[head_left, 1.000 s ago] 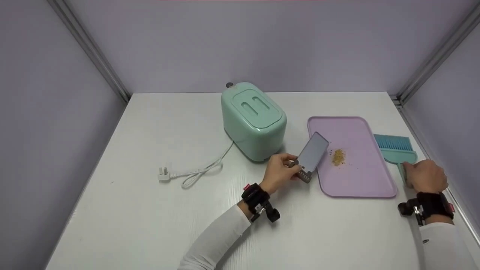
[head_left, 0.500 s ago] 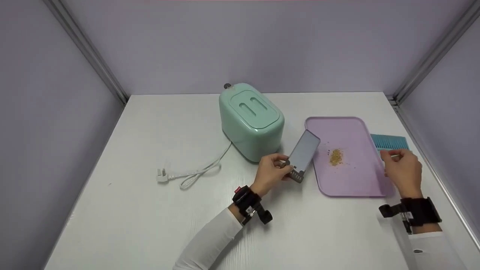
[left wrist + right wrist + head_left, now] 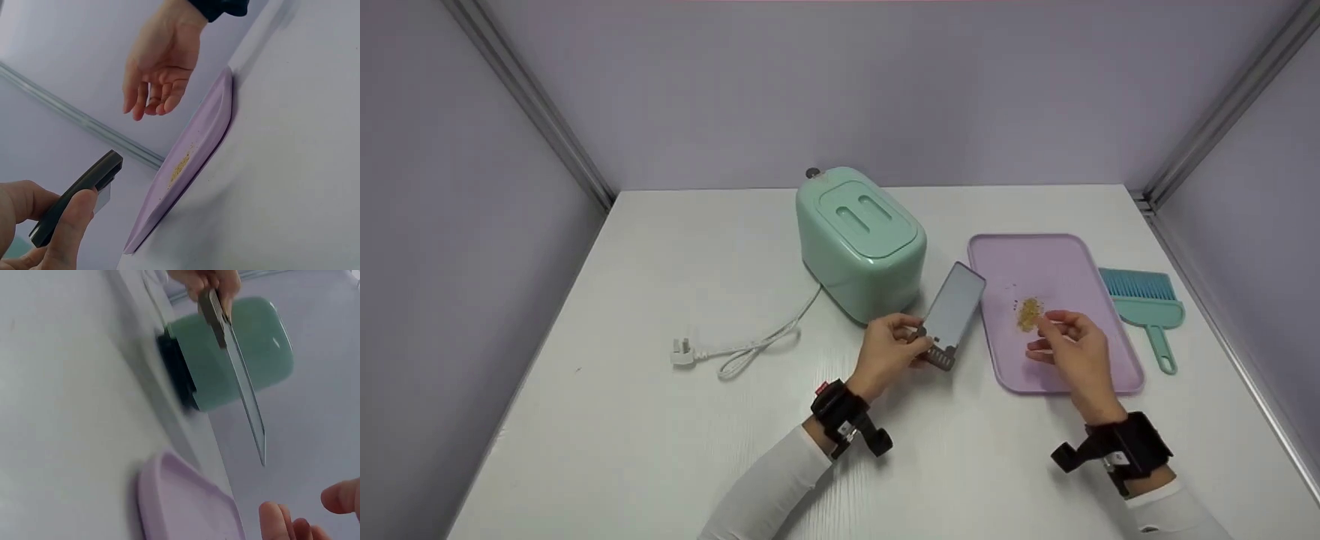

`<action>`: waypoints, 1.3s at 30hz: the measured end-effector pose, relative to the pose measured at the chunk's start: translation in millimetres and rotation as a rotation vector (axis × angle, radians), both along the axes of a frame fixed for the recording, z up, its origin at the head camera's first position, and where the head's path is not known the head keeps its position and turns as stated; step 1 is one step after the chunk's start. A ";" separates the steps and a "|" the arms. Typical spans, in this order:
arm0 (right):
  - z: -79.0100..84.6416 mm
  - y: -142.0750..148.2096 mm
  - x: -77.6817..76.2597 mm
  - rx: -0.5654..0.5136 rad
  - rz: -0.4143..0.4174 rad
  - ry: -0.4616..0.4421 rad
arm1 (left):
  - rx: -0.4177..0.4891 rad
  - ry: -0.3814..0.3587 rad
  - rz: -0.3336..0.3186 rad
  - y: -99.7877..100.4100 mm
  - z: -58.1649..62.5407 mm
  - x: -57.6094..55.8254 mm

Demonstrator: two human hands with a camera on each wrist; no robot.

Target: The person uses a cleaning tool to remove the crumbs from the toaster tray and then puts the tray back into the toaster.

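My left hand (image 3: 885, 350) pinches the dark end of a toaster crumb tray (image 3: 955, 304), a flat grey metal plate. It is tilted above the table, left of a lilac serving tray (image 3: 1016, 259). In the left wrist view, thumb and fingers clasp its dark end (image 3: 79, 194). Yellowish crumbs (image 3: 1027, 315) lie on the lilac tray. Over that tray hovers my right hand (image 3: 1078, 360), its fingers loosely bent and holding nothing. The right wrist view shows a gap between thumb and fingers, with the crumb tray (image 3: 246, 385) apart from them.
A mint-green toaster (image 3: 859, 244) with its lid on stands behind the left hand. Its white cord (image 3: 769, 341) and plug (image 3: 683, 352) lie to the left. A teal brush (image 3: 1147, 300) rests right of the lilac tray. Walls border the table's back and sides.
My right hand has let go of the brush, leaving it on the table, and moved left over the lilac tray. My left hand has shifted slightly left with the crumb tray.
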State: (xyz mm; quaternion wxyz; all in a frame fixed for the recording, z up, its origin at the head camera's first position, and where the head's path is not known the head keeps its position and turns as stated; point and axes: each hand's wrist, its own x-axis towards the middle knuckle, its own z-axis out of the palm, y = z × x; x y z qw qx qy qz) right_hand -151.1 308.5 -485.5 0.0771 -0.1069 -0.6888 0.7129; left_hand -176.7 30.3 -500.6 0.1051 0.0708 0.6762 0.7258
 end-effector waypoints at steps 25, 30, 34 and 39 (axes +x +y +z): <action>-22.3 -98.7 24.5 -0.356 0.061 -0.194 | -0.005 0.016 0.035 4.5 -8.8 7.5; -23.7 -97.6 24.3 -0.309 0.064 -0.186 | -0.023 0.001 0.017 4.2 -8.2 7.5; -22.8 -92.9 24.2 -0.238 0.093 -0.159 | -0.057 -0.011 -0.006 1.8 -5.5 7.3; -18.8 -83.4 26.5 -0.187 0.156 -0.147 | -0.092 0.016 -0.053 -3.3 -1.2 5.6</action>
